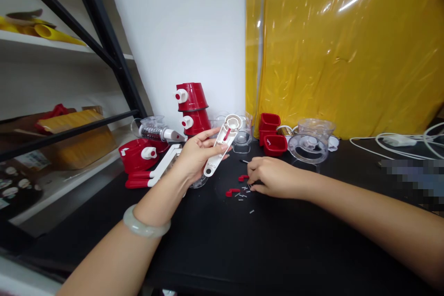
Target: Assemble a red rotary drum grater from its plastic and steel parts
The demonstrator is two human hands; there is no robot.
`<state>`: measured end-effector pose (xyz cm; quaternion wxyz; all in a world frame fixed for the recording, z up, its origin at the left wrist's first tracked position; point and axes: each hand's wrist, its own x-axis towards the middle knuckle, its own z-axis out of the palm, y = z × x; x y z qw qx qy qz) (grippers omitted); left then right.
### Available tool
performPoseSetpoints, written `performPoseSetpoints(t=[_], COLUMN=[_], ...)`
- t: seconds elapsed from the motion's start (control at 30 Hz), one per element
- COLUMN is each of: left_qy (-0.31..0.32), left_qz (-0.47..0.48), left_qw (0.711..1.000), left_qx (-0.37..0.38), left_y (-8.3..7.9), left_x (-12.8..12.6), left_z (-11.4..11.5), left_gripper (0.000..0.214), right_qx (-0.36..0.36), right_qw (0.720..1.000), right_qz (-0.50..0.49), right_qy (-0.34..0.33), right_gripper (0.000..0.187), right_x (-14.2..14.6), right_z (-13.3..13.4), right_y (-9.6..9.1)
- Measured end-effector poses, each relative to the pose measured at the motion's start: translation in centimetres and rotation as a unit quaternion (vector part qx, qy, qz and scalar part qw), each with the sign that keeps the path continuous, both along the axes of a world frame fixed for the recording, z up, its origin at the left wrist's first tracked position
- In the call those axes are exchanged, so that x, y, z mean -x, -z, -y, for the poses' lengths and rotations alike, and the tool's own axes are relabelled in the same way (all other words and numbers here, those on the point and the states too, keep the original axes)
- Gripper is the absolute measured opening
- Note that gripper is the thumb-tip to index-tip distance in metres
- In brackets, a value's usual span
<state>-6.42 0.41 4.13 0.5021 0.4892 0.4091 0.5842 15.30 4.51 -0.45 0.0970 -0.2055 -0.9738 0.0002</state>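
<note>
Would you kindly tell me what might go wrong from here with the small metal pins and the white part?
The small metal pins lie loose on the black table near the right hand, so a nudge might scatter them. The red piece in the white part could slip out if the left hand tips it; whether it is fastened, I cannot tell.

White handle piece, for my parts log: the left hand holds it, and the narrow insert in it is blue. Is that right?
Not quite: the head view shows that the narrow insert is red. The left hand does hold the white handle piece.
</note>
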Motion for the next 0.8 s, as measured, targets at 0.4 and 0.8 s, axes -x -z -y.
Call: performPoseSetpoints(t=[0.4,0.8], left_qy=[-0.024,-0.096], left_qz=[-0.080,-0.207], left_qw=[0.994,0.954], left_qx=[-0.066,-0.194], left_y=[1.2,1.9], left_x=[-0.5,-0.8], left_z=[-0.1,0.0], left_gripper=[0.062,0.047], right_qx=[-0.085,0.034], right_qw=[0.996,0.994], right_qz=[0.025,-0.083], right_qy=[-0.014,0.061], right_gripper=[0.022,0.008], right_x=[0.8,0.9], right_z=[0.3,-0.3], right_y=[0.8,1.8])
